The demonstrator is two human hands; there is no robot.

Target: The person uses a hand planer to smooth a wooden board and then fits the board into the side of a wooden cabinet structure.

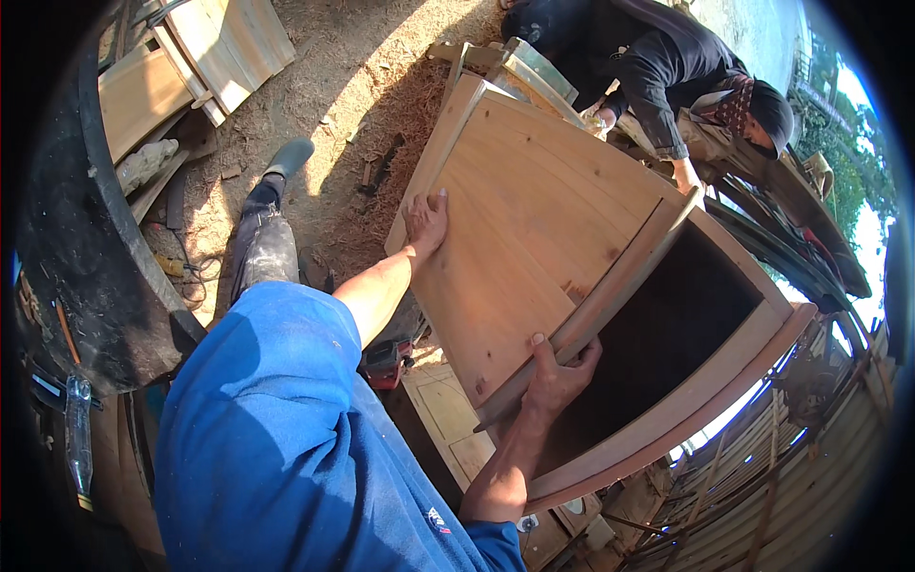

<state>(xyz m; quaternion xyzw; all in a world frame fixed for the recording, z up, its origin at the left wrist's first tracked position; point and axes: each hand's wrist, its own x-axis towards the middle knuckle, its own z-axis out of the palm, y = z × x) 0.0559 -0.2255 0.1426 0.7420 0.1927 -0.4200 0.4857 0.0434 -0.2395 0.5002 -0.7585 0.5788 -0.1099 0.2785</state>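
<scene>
A large wooden cabinet (534, 219) lies tilted before me, its flat panelled side up and its dark hollow inside showing at the right. My left hand (426, 224) is at the panel's left edge, the thumb on top and the fingers curled along the frame strip. At the near right, my right hand (560, 377) grips the long rounded rail (620, 286) beside the opening, thumb over the top. Part of its fingers shows inside the rail. A co-worker (667, 76) in dark clothing bends over the far end, one hand (686, 176) at the cabinet's far corner.
Wood shavings (381, 86) cover the ground. Wooden panels (210, 57) lie at the far left, near a big black curved object (95, 219). A red power tool (386, 362) sits below my left forearm. A plastic bottle (78, 439) is at left. Planks (810, 219) are stacked at right.
</scene>
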